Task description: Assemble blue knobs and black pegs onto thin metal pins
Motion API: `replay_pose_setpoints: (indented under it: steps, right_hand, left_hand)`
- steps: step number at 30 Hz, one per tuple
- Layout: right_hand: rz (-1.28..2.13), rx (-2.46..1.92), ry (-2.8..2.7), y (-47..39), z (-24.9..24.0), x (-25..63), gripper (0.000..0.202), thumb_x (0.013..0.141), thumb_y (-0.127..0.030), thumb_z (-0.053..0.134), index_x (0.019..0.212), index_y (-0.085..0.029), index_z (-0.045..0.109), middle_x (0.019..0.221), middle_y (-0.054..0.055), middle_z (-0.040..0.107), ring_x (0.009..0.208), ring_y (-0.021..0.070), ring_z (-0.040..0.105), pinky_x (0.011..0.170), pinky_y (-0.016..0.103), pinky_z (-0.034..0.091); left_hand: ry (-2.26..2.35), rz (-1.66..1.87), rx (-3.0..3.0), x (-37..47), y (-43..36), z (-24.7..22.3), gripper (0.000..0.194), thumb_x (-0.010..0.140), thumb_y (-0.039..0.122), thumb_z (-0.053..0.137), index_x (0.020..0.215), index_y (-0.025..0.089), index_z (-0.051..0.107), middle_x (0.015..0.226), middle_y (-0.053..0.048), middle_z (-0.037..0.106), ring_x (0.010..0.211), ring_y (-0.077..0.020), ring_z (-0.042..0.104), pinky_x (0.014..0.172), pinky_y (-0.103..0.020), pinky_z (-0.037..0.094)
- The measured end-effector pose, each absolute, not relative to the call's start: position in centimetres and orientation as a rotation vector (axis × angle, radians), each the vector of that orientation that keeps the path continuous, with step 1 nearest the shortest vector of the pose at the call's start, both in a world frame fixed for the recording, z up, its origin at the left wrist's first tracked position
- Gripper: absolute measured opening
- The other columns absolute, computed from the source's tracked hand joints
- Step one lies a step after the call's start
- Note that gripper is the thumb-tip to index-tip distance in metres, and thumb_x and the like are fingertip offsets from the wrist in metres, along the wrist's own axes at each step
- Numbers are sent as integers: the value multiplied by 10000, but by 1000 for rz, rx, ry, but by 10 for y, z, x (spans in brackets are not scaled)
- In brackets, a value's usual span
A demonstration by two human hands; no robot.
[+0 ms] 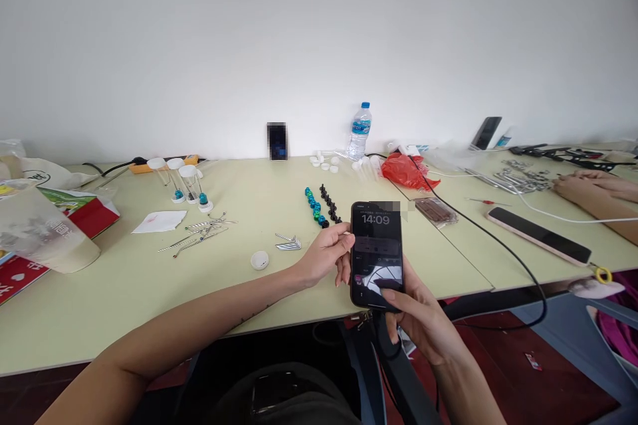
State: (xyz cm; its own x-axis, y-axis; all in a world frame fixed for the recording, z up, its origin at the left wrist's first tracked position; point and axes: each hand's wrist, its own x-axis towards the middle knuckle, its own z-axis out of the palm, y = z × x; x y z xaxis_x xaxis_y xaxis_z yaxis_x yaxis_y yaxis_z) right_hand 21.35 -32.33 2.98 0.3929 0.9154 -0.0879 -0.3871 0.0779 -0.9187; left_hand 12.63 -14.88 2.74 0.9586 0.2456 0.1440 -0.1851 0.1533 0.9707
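A black smartphone (376, 259) is held upright above the table's front edge, its lit screen reading 14:09. My right hand (421, 312) grips its lower right side, thumb across the bottom of the screen. At the phone's left edge, my left hand (326, 254) pinches it with thumb and fingers; some fingertips are hidden. Just beyond lie a row of blue and green small parts (314, 204) and a row of black small parts (329, 202). Left of my left hand are a small white cap (260, 260) and a little fan of metal pieces (289, 242).
Clear tubes with white caps (189, 176) stand at left, near loose metal tools (204, 232) and a drink cup (54, 226). A water bottle (359, 131) and red plastic bag (406, 171) stand behind. A black cable (478, 232) crosses the right side, near another person's hands (583, 186).
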Motion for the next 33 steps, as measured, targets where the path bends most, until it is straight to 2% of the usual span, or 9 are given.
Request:
replay_pose_setpoints:
  steps: [2, 5, 8, 13, 23, 28, 33]
  right_hand:
    - [1065, -1085, -663, -324, 28, 213, 927, 752, -207, 729, 1478, -391, 182, 1094, 43, 620, 466, 56, 548, 382, 217, 538]
    - [1053, -1098, -704, -325, 24, 213, 991, 721, -181, 754, 1480, -402, 156, 1146, 50, 605, 610, 106, 633, 519, 271, 602]
    - [1053, -1112, -703, -328, 21, 212, 1037, 696, -170, 772, 1480, -412, 137, 1148, 44, 606, 828, 175, 656, 659, 348, 625]
    - [1077, -1159, -724, -330, 20, 212, 1072, 705, -179, 773, 1483, -418, 75, 1113, 40, 626, 849, 183, 667, 708, 379, 619]
    - [1034, -1198, -752, -328, 22, 212, 972, 785, -234, 718, 1479, -405, 60, 1138, 52, 611, 647, 150, 697, 590, 329, 631]
    - [1044, -1141, -732, -325, 19, 213, 904, 816, -277, 682, 1475, -427, 81, 1194, 64, 574, 774, 195, 688, 522, 357, 638]
    - [1050, -1125, -691, -325, 21, 211, 847, 842, -302, 647, 1478, -430, 102, 1198, 70, 566, 715, 174, 674, 489, 349, 627]
  left_hand:
    - [64, 347, 1400, 124, -151, 30, 495, 877, 530, 475, 1171, 132, 468, 461, 40, 542, 349, -117, 545, 311, -162, 390]
    - [89, 402, 1423, 120, -154, 40, 632, 882, 509, 481, 1394, 175, 320, 503, 57, 537, 347, -101, 532, 310, -154, 378]
    - [101, 398, 1445, 116, -157, 50, 707, 872, 493, 510, 1456, 200, 242, 550, 64, 513, 348, -78, 509, 304, -142, 348]
    - [81, 405, 1505, 115, -157, 53, 686, 873, 475, 515, 1465, 243, 258, 633, 60, 491, 345, -33, 448, 298, -135, 294]
    - [47, 413, 1557, 113, -159, 51, 704, 903, 473, 453, 1493, 232, 153, 593, 63, 474, 363, -43, 428, 326, -148, 302]
    - [37, 441, 1569, 112, -160, 48, 681, 918, 472, 425, 1492, 211, 169, 534, 70, 433, 368, -58, 417, 344, -160, 325]
    - [79, 432, 1604, 112, -160, 49, 665, 927, 486, 385, 1487, 180, 200, 496, 68, 413, 373, -67, 389, 363, -173, 300]
